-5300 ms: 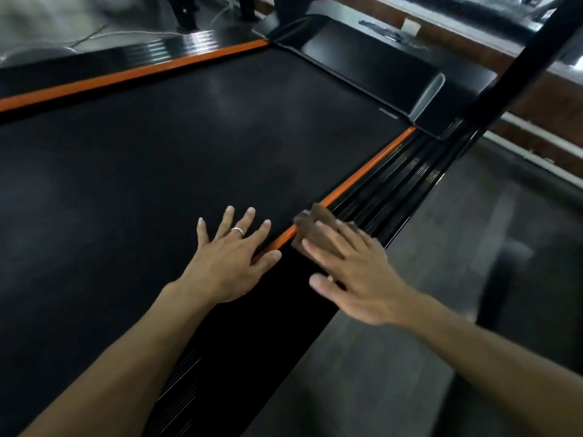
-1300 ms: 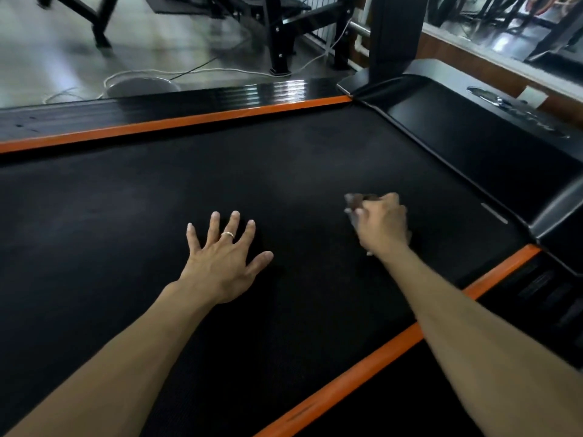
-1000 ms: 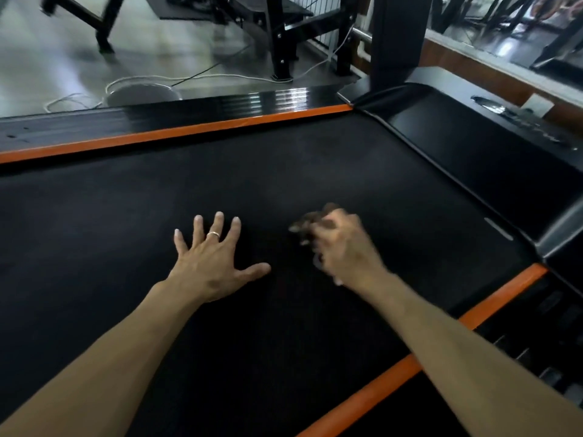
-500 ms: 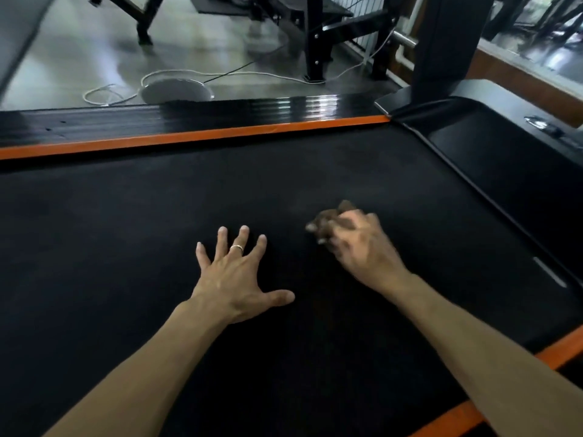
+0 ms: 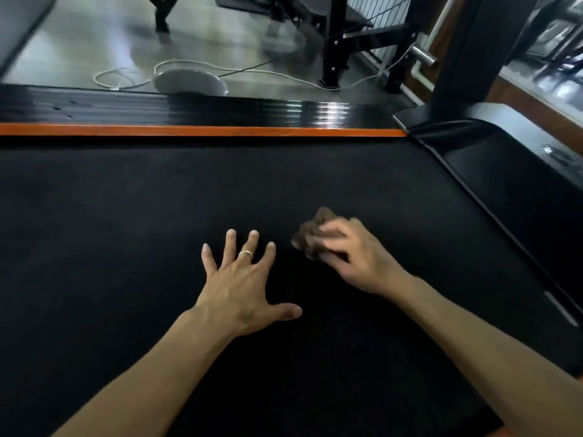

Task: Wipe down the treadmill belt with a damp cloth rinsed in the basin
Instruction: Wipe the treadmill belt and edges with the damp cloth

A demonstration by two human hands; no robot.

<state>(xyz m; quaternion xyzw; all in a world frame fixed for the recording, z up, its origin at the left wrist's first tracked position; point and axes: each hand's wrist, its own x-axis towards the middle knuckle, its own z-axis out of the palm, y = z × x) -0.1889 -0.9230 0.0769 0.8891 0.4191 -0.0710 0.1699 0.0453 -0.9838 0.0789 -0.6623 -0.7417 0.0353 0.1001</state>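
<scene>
The black treadmill belt (image 5: 132, 222) fills most of the view, edged at the far side by an orange strip (image 5: 202, 131). My left hand (image 5: 243, 285) lies flat on the belt with fingers spread and a ring on one finger. Just to its right, my right hand (image 5: 356, 257) grips a bunched brown cloth (image 5: 310, 233) and presses it onto the belt; the hand is blurred by motion. Most of the cloth is hidden under the fingers. No basin that I can make out is in view.
The black motor cover (image 5: 511, 171) and a dark upright post (image 5: 470, 48) stand at the right. Beyond the far ribbed side rail (image 5: 189, 108) is a grey floor with a round white disc (image 5: 189, 82), white cables and black equipment frames (image 5: 334, 42).
Five seconds ago my right hand wiped the near side rail; since then it has worked on the belt, sliding the cloth left toward my left hand. My left hand stays flat on the belt.
</scene>
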